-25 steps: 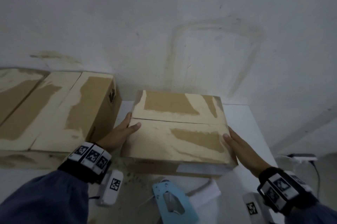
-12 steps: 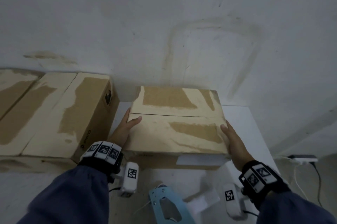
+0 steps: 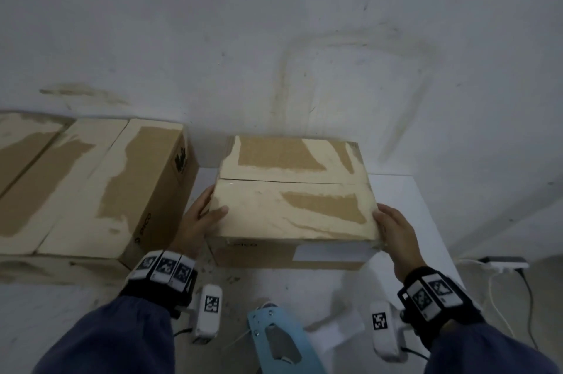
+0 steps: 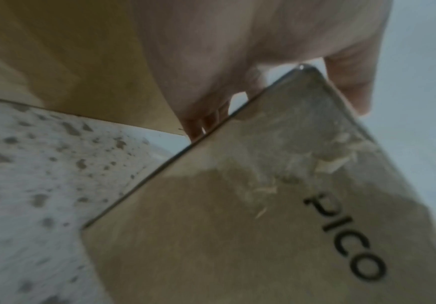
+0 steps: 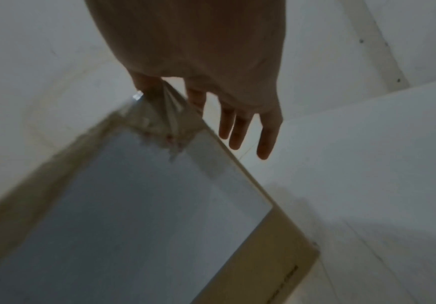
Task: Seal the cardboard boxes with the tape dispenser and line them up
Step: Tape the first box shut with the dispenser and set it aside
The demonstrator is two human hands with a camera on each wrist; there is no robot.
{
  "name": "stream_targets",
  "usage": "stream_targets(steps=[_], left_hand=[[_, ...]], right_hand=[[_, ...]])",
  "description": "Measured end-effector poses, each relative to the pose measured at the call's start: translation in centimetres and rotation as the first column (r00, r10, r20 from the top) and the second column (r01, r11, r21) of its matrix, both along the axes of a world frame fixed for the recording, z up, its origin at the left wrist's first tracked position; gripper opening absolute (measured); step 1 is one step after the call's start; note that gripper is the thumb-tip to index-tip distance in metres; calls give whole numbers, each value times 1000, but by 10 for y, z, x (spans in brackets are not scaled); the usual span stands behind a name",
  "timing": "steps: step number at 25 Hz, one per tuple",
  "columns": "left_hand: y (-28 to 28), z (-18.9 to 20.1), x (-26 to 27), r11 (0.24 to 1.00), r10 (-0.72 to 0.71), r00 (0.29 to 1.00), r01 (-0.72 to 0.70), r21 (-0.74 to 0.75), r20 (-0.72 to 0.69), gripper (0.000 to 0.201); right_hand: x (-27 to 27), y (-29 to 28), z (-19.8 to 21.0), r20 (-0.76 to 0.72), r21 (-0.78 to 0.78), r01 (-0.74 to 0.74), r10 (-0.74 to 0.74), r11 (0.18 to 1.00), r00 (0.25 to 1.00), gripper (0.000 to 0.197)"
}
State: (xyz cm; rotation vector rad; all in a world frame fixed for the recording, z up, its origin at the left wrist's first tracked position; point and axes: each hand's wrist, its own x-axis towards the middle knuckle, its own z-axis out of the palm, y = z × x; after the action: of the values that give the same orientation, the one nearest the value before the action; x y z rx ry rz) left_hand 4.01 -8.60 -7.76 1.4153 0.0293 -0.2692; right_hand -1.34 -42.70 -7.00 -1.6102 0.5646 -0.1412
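Observation:
A worn cardboard box [image 3: 292,206] with closed flaps and a seam across its top stands on the white table [image 3: 405,209] near the wall. My left hand [image 3: 201,218] presses its left side with the thumb laid on top. My right hand [image 3: 393,227] lies against its near right corner. In the left wrist view the left hand [image 4: 263,41] reaches past the box [image 4: 237,226] printed "PICO". In the right wrist view the right hand [image 5: 198,51] has straight fingers beside the box [image 5: 276,257]. The blue tape dispenser [image 3: 280,340] lies on the table in front of me, held by neither hand.
A taller cardboard box [image 3: 115,191] stands just left of the one I hold, with a narrow gap for my left hand. Another box [image 3: 27,166] follows further left. The wall rises right behind them. A power strip [image 3: 502,262] with cables lies beyond the table's right edge.
The box has slid away from me toward the wall, farther from the tape dispenser. Both hands went with it and now sit nearer its front corners.

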Motion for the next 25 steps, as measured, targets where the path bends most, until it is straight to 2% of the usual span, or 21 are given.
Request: stream_targets(steps=[1,2,3,6,8,10,13,15,17,18,20,21,25], left_hand=[[3,-3,-11,1000,8,1000,-8,-18,16,78],[3,-5,-20,999,34,999,-34,-16,16,70],[2,-6,-27,997,78,997,-78,-10,16,59],[-1,-5,-39,994,110,994,-110,-6,17,61],[2,-9,-44,993,108,994,-109,37,22,52],[8,-17,-50,991,95,995,-94,91,-6,44],[16,-30,-49,976,153,986,-139,165,-71,38],[14,-32,-48,972,193,976,-176,154,-101,39],[11,-32,-52,974,222,963,-213,73,-151,40],[10,-33,-53,972,235,955,-233,32,-179,39],[9,-36,-54,960,270,936,-280,-13,-224,39],[8,-37,-54,955,282,929,-297,-26,-240,37],[8,-34,-51,948,305,919,-318,-13,-250,9]], right_hand=[[-10,1,-3,7,-18,43,-43,999,999,21],[-20,3,-6,7,-13,48,-48,999,999,23],[-28,5,-9,5,17,25,-26,1000,1000,27],[-48,9,-14,12,129,-85,84,988,996,44],[-51,8,-14,22,129,-107,105,986,994,47],[-52,10,-14,18,108,-77,76,991,997,46],[-55,15,-16,5,113,10,-11,994,1000,49],[-59,17,-17,27,186,5,-10,982,1000,59],[-64,16,-18,43,234,-9,-2,972,999,75],[-66,14,-19,46,253,-5,-7,968,999,71],[-69,11,-20,35,276,26,-37,961,999,36],[-71,10,-22,25,269,40,-49,962,998,25],[-69,9,-21,-21,235,124,-123,964,992,17]])
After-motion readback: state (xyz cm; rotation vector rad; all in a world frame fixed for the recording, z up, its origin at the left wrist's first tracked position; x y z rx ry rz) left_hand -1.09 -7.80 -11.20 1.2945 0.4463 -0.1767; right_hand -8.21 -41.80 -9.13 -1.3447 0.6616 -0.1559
